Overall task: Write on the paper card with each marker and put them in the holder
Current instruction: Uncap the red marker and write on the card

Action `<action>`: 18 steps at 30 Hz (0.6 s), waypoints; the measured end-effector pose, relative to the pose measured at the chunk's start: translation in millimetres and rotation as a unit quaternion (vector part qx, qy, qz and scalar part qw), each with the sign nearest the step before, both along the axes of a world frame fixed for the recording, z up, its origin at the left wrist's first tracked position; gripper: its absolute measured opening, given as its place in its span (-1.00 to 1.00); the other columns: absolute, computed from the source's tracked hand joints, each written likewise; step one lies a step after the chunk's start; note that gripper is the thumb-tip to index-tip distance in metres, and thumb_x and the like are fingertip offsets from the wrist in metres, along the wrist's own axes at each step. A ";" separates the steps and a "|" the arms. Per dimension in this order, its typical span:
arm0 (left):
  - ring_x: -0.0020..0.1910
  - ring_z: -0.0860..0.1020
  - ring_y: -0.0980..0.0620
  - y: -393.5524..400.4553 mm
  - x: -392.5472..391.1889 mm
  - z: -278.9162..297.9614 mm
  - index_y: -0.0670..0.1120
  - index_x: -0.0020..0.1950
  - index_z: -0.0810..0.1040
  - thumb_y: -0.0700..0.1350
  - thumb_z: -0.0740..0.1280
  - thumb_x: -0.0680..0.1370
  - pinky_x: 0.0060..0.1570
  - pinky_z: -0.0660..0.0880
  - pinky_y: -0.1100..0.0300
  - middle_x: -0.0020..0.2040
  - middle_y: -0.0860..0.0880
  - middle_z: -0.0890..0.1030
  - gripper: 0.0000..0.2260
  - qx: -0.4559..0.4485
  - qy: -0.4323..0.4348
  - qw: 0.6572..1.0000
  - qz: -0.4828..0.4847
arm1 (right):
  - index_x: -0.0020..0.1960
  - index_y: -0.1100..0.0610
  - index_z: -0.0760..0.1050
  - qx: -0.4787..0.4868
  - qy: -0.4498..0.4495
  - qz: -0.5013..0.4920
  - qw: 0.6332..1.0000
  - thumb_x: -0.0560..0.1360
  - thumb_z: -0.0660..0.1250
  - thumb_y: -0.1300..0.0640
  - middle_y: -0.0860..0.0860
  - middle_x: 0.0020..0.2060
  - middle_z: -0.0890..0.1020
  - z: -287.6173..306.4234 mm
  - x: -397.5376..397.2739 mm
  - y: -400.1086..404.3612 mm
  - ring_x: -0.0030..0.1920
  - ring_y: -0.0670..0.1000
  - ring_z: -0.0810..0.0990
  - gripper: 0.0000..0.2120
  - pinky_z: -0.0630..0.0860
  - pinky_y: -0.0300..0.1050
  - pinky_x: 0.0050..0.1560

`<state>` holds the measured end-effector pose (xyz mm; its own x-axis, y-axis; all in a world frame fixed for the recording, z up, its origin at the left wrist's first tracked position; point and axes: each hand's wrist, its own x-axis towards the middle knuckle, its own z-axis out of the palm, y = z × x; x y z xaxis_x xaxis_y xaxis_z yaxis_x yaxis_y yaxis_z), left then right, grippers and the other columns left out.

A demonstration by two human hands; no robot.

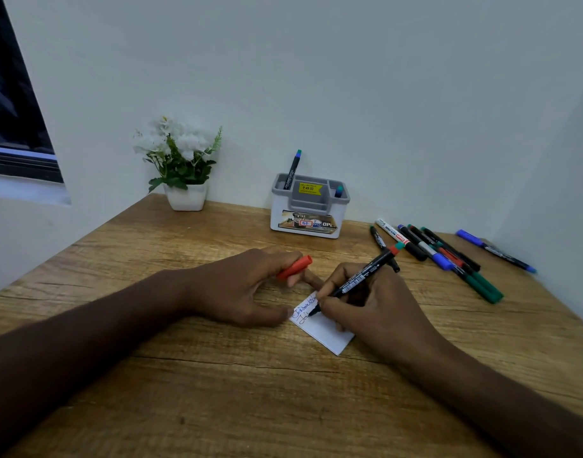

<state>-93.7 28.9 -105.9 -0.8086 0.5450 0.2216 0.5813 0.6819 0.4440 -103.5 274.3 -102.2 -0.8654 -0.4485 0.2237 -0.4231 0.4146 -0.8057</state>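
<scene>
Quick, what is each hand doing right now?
Left hand: grips a red cap and rests on the paper card.
Right hand: grips a black marker, tip on the card.

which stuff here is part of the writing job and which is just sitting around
Part of the job:
- white paper card
- black marker with red end, in the right hand
- red cap, in the left hand
- grey and white plastic holder
- loose markers on the wooden table

Just lying about:
- white potted flowers
</scene>
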 end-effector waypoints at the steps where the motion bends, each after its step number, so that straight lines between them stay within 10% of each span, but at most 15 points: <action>1: 0.21 0.53 0.16 0.1 -0.1 -0.2 -0.06 0.25 0.50 0.00 0.48 0.57 0.18 0.38 0.41 0.15 0.12 0.57 -0.68 -0.001 0.000 1.000 0.000 | -0.20 -0.04 0.71 0.000 0.000 -0.001 1.000 0.46 0.54 0.09 0.01 -0.24 0.77 -0.1 0.0 0.1 -0.21 0.09 0.72 -0.92 0.67 0.28 -0.10; 14: 0.20 0.52 0.14 -0.1 -1.0 -0.6 0.06 0.36 0.47 0.08 0.46 0.58 0.21 0.47 0.14 0.19 0.14 0.55 -0.61 -0.026 -0.007 1.000 0.007 | -0.16 0.00 0.71 0.002 0.000 -0.014 1.000 0.51 0.51 0.13 -0.02 -0.26 0.77 -3.0 -5.1 2.1 -0.29 -0.04 0.73 -0.92 0.69 0.08 -0.15; 18: 0.21 0.51 0.23 2.3 3.5 3.1 0.40 0.26 0.38 0.06 0.46 0.59 0.15 0.39 0.40 0.15 0.30 0.53 -0.62 -0.009 -0.004 1.000 -0.003 | -0.19 -0.02 0.71 -0.003 0.015 -0.028 0.999 0.50 0.53 0.14 -0.04 -0.26 0.76 -2.3 -5.3 2.0 -0.25 -0.02 0.70 -0.89 0.66 0.11 -0.17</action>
<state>-90.2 31.2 -102.7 -0.8067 0.5539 0.2057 0.5822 0.6856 0.4371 -108.9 276.3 -104.5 -0.8819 -0.3975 0.2533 -0.4239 0.4337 -0.7951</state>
